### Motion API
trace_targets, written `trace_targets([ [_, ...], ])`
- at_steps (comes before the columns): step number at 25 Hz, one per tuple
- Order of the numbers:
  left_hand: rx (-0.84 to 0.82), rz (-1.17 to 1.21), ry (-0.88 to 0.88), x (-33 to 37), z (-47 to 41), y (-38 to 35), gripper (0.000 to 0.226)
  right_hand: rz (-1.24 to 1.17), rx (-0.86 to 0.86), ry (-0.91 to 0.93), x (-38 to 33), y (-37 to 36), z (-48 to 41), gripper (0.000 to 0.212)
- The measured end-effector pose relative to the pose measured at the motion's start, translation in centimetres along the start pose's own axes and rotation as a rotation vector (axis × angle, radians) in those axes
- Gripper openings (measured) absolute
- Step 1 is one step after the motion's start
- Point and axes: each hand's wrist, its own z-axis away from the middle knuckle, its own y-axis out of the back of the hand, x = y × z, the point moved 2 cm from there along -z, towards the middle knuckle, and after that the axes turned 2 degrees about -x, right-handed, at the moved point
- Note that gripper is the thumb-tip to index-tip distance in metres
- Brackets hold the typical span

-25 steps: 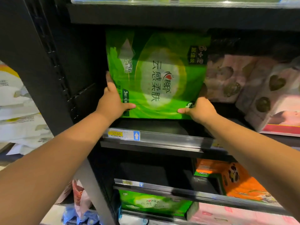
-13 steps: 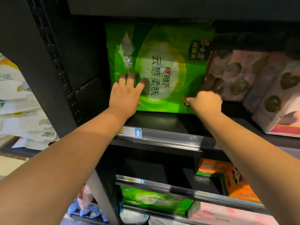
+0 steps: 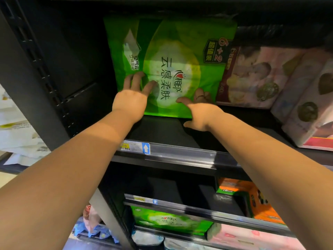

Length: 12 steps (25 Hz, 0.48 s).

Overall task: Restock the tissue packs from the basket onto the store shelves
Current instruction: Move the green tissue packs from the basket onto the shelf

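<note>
A large green tissue pack (image 3: pixel 180 56) stands upright deep on the black shelf (image 3: pixel 162 134), its printed face toward me. My left hand (image 3: pixel 132 98) lies flat against the pack's lower left face, fingers spread. My right hand (image 3: pixel 200 112) is at the pack's lower right corner with fingers apart, touching or just off the wrap; it grips nothing. The basket is out of view.
Pink tissue packs (image 3: pixel 252 76) stand right of the green pack, more at the far right (image 3: pixel 310 105). A price rail (image 3: pixel 171 150) fronts the shelf. Lower shelves hold a green pack (image 3: pixel 169 221), an orange box (image 3: pixel 255 197) and pink packs (image 3: pixel 252 237). A black upright (image 3: pixel 36 69) bounds the left.
The green pack has gone further back on the shelf. Both hands let go of its bottom edge and now rest open against its front face.
</note>
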Motion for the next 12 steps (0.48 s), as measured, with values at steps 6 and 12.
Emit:
trace_targets([
  [6,-0.107,0.052,-0.009,0.3,0.6,-0.1,0.082,-0.033,0.026,-0.014,-0.3,0.1,0.1,0.081],
  [12,-0.091,0.013,-0.135,1.4,3.3,3.2,0.072,-0.123,0.060,-0.101,-0.9,1.3,4.2,0.071],
])
